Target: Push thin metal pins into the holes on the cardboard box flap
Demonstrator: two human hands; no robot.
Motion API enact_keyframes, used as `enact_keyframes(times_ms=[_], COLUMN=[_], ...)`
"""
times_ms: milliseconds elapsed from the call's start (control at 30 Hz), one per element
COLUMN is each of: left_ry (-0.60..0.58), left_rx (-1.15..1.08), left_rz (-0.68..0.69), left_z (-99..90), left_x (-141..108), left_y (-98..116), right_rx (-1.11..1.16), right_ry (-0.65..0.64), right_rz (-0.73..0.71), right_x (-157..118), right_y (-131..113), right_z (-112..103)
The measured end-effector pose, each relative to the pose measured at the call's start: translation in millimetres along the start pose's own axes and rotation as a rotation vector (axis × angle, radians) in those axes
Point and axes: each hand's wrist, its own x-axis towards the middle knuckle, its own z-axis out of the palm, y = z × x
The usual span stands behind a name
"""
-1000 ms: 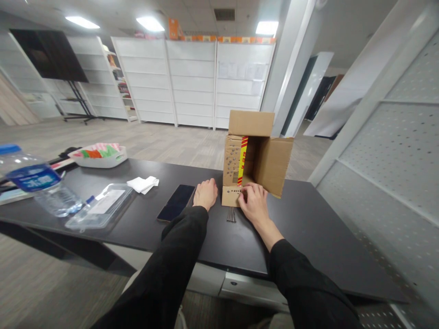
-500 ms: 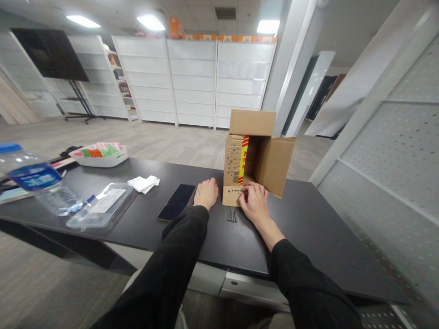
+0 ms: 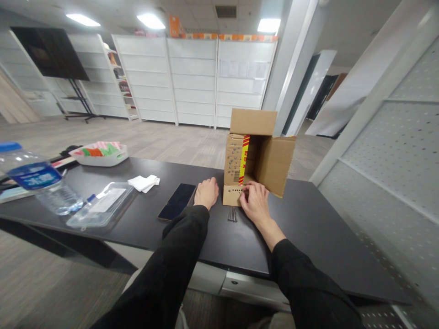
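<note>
Right hand (image 3: 254, 197) at box flap (image 3: 232, 197), can't tell grip. Left hand (image 3: 206, 193) near phone (image 3: 177, 201), grip hidden. Fasteners (image 3: 232, 214) before flap.

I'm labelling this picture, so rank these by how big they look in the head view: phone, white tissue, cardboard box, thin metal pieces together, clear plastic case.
Largest to smallest:
1. cardboard box
2. clear plastic case
3. phone
4. white tissue
5. thin metal pieces, together
</note>
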Motion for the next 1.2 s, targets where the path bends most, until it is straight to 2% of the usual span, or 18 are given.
enact_keyframes(times_ms=[1200], left_ry=[0.000], left_rx=[0.007], left_rz=[0.015], left_z=[-4.9], left_x=[-2.5], left_y=[0.8], right_rx=[0.015], right_ry=[-0.004], right_rz=[0.016], right_x=[-0.4], right_y=[1.2], right_z=[1.1])
